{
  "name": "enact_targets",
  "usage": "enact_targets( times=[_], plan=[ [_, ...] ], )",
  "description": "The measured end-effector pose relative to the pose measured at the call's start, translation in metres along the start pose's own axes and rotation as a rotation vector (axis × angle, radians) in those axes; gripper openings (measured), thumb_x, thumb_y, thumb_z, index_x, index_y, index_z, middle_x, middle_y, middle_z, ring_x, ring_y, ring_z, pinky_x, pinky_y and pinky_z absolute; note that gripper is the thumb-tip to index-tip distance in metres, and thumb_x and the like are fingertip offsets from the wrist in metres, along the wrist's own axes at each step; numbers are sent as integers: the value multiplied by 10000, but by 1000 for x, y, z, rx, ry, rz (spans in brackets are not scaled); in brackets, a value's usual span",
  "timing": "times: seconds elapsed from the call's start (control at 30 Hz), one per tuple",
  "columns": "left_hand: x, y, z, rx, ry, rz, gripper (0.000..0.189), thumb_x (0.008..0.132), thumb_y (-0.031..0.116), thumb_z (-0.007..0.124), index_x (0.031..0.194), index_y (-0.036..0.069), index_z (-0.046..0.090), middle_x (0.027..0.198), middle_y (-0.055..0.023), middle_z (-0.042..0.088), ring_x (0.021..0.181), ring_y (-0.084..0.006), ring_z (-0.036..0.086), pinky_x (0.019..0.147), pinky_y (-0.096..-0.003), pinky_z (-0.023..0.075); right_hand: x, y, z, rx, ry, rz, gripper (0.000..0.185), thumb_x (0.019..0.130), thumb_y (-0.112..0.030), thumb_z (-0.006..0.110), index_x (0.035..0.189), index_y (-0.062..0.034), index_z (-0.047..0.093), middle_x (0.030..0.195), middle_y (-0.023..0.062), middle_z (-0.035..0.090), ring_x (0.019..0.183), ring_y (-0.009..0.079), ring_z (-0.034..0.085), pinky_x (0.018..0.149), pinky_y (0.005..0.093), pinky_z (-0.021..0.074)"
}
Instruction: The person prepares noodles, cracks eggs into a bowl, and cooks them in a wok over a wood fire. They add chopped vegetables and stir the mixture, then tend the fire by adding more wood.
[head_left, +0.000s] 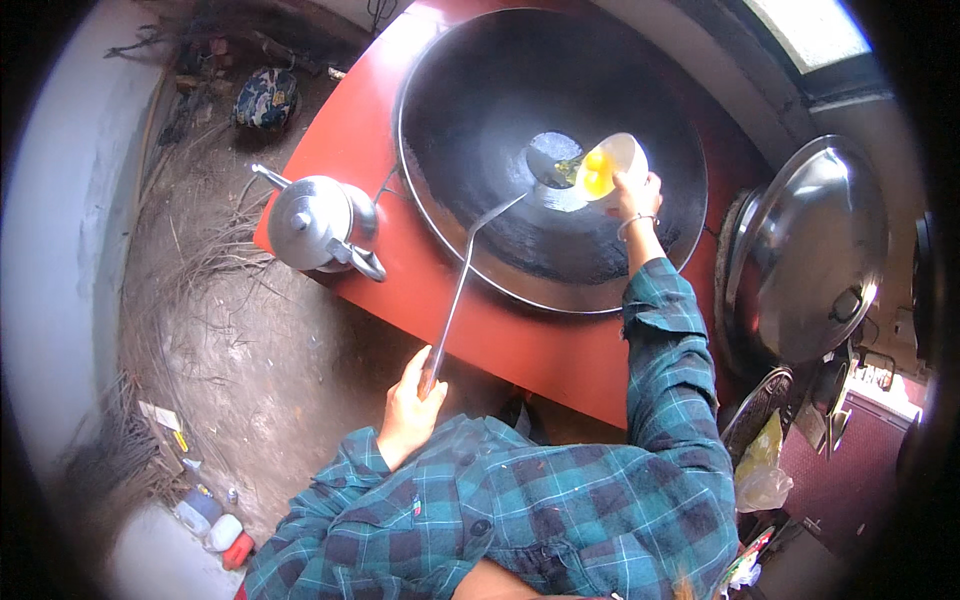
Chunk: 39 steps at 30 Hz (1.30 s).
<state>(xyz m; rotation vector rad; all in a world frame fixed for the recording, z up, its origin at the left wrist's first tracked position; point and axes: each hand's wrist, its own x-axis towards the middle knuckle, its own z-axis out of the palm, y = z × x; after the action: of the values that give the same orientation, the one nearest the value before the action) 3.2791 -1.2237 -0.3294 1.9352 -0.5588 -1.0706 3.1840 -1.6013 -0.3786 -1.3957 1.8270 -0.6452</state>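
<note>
My right hand (639, 196) grips a white bowl (634, 156) tilted over the middle of a large dark wok (495, 97). Raw eggs (598, 172) with yellow yolks lie at the bowl's lower lip, and some egg runs down into the pool of liquid (553, 150) at the wok's bottom. My left hand (411, 405) holds the handle of a long metal wok spatula (466, 277). Its bent head reaches over the near side of the wok, just left of the pool; whether it touches the metal I cannot tell.
The wok is set in a red stove top (420, 315). A metal kettle (319, 225) stands at its left edge. On the right leans a big metal lid (806, 255). Dry twigs (217, 240) and a camouflage-patterned stool or cushion (266, 97) lie on the floor at left.
</note>
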Motion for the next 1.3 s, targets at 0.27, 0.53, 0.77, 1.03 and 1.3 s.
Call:
enact_targets(
  times=[0.27, 0.53, 0.77, 1.03, 1.3],
  plan=[
    [3, 5, -3, -27, -24, -9, 452, 739, 86, 561, 1160, 33, 407, 711, -31, 503, 639, -84, 468, 624, -232, 415, -11, -47, 2, -653, 254, -805, 673, 477, -225, 735, 1057, -73, 431, 976, 179, 377, 896, 326, 444, 727, 370, 447],
    [-4, 13, 4, 28, -40, 138, 457, 734, 97, 555, 1157, 15, 404, 743, -48, 522, 657, -99, 484, 633, -244, 420, -27, -75, -68, 8, 182, -373, 700, 565, -282, 728, 1120, -15, 395, 1017, 207, 457, 875, 315, 520, 624, 344, 503],
    [3, 45, 12, 288, -55, 339, 455, 711, 69, 506, 1144, 73, 369, 851, -191, 561, 807, -320, 566, 696, -356, 452, -26, -9, -145, 1114, -347, 269, 501, 824, -347, 447, 1199, -55, 287, 1144, 179, 396, 993, 343, 457, 715, 473, 495],
    [31, 67, 36, 671, -56, 489, 451, 670, 41, 514, 1114, 31, 436, 901, -218, 551, 841, -349, 540, 725, -386, 438, -51, 66, -195, 1356, -354, 338, 443, 853, -294, 398, 1197, -32, 298, 1190, 170, 369, 1026, 350, 432, 744, 494, 475],
    [45, 95, 56, 1084, -70, 474, 401, 704, 149, 564, 1091, 110, 466, 850, -169, 574, 786, -331, 555, 676, -414, 446, -68, 123, -230, 1281, -263, 410, 403, 856, -216, 376, 1172, 26, 315, 1163, 193, 398, 997, 319, 465, 776, 455, 471]
  ],
)
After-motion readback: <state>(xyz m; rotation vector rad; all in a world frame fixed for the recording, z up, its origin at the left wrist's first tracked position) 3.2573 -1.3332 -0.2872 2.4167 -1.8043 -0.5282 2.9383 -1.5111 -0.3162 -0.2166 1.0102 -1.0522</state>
